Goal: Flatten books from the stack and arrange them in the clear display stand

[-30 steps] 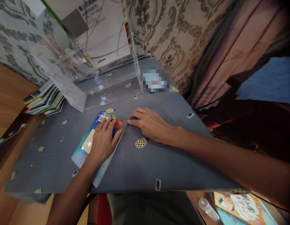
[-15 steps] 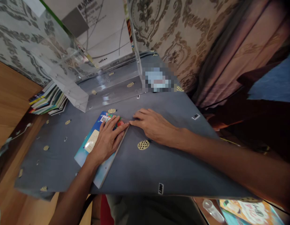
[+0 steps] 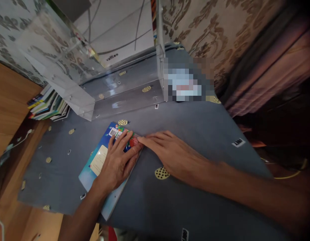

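A blue picture book (image 3: 93,174) lies flat and closed on the cloth-covered table, with a barcode and a pale text box on its cover. My left hand (image 3: 119,160) rests across the cover, fingers stretched out and holding it down. Part of the colourful print near the top is hidden under those fingers. From the right, my right hand (image 3: 172,154) reaches to the book's upper right corner. One of its fingertips touches the corner close to my left fingers, while the other fingers extend above the cloth, not wrapped round anything.
Behind the book stands a clear acrylic stand (image 3: 127,100) with a white printed panel (image 3: 119,36). A pile of books (image 3: 50,103) leans at the left. A blurred-out object (image 3: 186,85) lies right of the stand. The grey pineapple-print tablecloth (image 3: 195,120) ends at the right edge, near pink curtains (image 3: 267,80).
My right hand has come closer to the book's corner, its fingertip now touching there. My left hand stays on the cover. The whole view has shifted slightly.
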A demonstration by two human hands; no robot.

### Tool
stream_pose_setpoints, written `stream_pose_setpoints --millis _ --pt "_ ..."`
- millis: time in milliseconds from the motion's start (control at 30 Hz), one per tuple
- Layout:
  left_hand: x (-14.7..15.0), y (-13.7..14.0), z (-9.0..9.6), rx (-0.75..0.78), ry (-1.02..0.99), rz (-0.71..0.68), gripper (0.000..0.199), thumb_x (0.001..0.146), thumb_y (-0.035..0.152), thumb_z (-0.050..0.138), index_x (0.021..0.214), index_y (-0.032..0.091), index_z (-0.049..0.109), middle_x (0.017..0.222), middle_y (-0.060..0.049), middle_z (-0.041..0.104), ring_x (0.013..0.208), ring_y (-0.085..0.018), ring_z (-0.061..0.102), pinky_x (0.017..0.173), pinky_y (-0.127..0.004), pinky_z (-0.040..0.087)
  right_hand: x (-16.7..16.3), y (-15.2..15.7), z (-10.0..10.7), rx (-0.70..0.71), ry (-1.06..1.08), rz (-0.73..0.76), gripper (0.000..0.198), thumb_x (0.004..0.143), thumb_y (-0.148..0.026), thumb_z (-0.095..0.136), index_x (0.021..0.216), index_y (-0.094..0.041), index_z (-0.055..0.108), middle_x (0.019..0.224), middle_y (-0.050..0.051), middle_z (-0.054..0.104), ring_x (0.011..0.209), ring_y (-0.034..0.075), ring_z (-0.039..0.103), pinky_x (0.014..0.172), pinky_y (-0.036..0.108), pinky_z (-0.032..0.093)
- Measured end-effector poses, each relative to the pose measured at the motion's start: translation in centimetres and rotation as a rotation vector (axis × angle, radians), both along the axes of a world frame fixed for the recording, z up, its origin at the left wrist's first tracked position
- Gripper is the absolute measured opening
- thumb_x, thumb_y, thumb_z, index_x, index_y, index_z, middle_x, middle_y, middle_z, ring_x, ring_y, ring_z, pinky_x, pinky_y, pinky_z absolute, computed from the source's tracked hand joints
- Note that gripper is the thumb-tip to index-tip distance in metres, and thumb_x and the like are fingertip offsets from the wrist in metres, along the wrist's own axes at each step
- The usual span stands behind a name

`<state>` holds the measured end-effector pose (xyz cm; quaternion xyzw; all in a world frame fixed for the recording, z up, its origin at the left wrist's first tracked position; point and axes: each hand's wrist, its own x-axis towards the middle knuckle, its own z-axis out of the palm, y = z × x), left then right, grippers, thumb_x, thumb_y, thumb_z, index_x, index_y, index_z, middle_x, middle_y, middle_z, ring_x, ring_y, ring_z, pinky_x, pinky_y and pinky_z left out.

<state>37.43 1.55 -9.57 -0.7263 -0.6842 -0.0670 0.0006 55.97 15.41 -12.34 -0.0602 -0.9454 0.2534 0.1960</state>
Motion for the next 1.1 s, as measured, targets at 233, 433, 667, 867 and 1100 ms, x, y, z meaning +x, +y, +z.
stream_pose_setpoints --millis 233,433,667,867,1100 --pt "-0.1 0.1 0.7 -0.059 -0.046 -0.013 0.039 0.103 0.028 0.046 0.139 0.032 0.059 0.157 -0.008 0.046 0.152 -0.028 0.031 0.123 -0.059 0.024 0.3 -0.1 -0.3 0.138 0.019 -0.005 0.072 0.073 0.0 0.052 0.144 -0.011 0.046 0.128 0.018 0.069 0.118 0.029 0.063 0.092 0.044 0.052" --pt "-3.1 -3.7 1.5 -0.159 -0.069 0.073 0.045 0.103 0.033 0.046 0.148 0.035 0.049 0.16 -0.005 0.042 0.152 -0.026 0.031 0.124 -0.059 0.022 0.2 -1.3 -0.5 0.226 0.008 -0.044 0.067 0.081 -0.007 0.053 0.147 -0.011 0.043 0.133 0.02 0.066 0.122 0.033 0.061 0.093 0.05 0.051" --pt "-6.5 -10.1 -0.2 -0.026 -0.081 0.347 0.048 0.104 0.038 0.043 0.152 0.032 0.041 0.161 -0.009 0.039 0.15 -0.03 0.036 0.119 -0.065 0.03 -0.9 -1.7 -1.1 0.36 0.005 -0.107 0.05 0.101 -0.027 0.048 0.146 -0.008 0.042 0.135 0.022 0.064 0.128 0.032 0.059 0.101 0.049 0.05" --pt "-4.6 -9.0 -1.8 0.119 -0.121 0.493 0.049 0.103 0.043 0.043 0.148 0.025 0.047 0.16 -0.014 0.04 0.149 -0.033 0.036 0.117 -0.062 0.036 -4.1 1.5 -1.1 0.431 -0.035 -0.084 0.054 0.104 -0.039 0.044 0.146 -0.005 0.044 0.142 0.022 0.059 0.136 0.035 0.051 0.106 0.055 0.046" --pt "-2.7 -8.5 -2.2 0.109 -0.149 0.502 0.054 0.102 0.045 0.046 0.152 0.026 0.041 0.164 -0.013 0.033 0.154 -0.036 0.02 0.117 -0.064 0.034 -6.5 4.6 -0.1 0.389 -0.127 -0.059 0.05 0.106 -0.036 0.037 0.145 -0.005 0.045 0.144 0.02 0.058 0.138 0.034 0.049 0.109 0.05 0.043"
